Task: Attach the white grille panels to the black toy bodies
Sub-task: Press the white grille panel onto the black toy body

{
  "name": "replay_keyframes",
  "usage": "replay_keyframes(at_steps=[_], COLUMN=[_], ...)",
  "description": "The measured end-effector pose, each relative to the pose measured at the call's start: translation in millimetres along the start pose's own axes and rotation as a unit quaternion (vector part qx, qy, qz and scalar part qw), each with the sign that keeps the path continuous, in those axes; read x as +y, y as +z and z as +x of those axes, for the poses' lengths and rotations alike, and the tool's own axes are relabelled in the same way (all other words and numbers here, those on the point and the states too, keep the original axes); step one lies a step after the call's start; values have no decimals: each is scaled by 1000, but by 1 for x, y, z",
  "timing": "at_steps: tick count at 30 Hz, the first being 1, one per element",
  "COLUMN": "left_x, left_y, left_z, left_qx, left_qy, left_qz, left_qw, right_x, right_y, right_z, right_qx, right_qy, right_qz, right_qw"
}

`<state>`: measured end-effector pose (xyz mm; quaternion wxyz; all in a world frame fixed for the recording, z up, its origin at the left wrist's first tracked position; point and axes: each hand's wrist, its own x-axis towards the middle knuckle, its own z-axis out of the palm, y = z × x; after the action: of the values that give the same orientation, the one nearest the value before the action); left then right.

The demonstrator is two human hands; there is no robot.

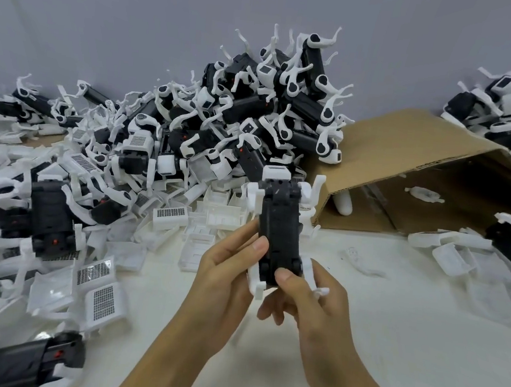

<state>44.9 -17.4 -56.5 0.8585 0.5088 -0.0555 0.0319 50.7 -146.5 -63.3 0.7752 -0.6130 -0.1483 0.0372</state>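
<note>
Above the white table [390, 333], both hands grip one black toy body [280, 227]: left hand [224, 269] pinching its side, right hand [303, 296] its near end, long axis pointing away toward the pile.

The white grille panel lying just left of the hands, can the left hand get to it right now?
Probably not at once: the left hand grips the black toy body. Otherwise the grille panel lies uncovered nearby.

The held toy body [279, 227] is black with white legs. Loose panels [104, 303] are white with dark dotted grilles. The box [410, 152] is brown, the counter [390, 333] white, the wall [108, 20] grey.
</note>
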Motion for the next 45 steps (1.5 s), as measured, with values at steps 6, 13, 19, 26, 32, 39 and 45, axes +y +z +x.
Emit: replay_keyframes(at_steps=[6,13,19,26,32,39,45], left_x=[0,1,-2,-1,0,4,11], left_y=[0,2,2,1,1,-4,-12], left_z=[1,0,1,0,1,7,8], left_qx=[3,-9,2,-1,-20,51,169], left_qy=[7,25,31,36,34,-6,25], left_qz=[4,42,44,23,59,78,-32], left_qw=[1000,999,999,999,997,996,985], right_x=[0,2,0,-1,0,0,13], right_y=[-1,-5,-2,-3,-5,-13,-9], right_z=[0,-1,0,-1,-1,5,1], right_qx=[-16,8,-11,-25,11,109,-46], right_qy=[-7,-7,6,-9,-7,-234,-217], right_qz=[1,-11,-16,-14,-13,-266,-267], right_qw=[1000,1000,1000,1000,1000,929,938])
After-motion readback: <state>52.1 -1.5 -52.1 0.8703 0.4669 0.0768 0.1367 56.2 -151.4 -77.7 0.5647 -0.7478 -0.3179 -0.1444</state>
